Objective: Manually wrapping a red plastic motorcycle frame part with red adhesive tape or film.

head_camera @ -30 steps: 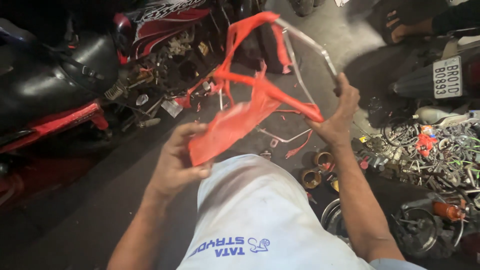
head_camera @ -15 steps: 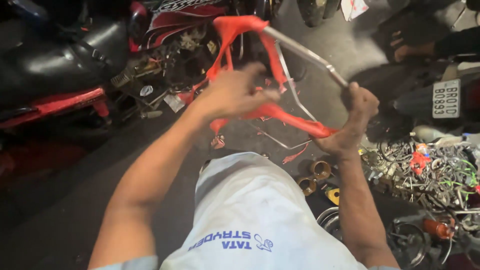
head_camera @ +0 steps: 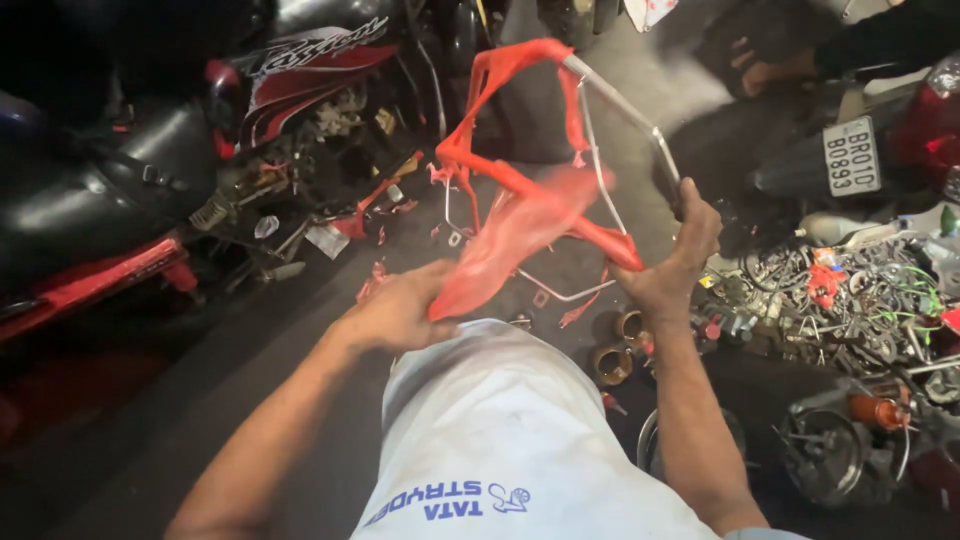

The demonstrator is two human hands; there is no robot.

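Held up over the floor between both hands: metal frame, stiff and light-looking, half-wrapped in soft red plastic strip (stretchy, tears easily). Right hand clenched round bare bar, best hold there. Left hand, up on the frame earlier, now lower, pinching strip's loose end.

**Around me on the workshop floor**

To my left stands a red and black motorcycle. Far right I see another bike's rear with a white number plate. Near right lies a tangle of metal parts and wires, with brass rings beside my knee.
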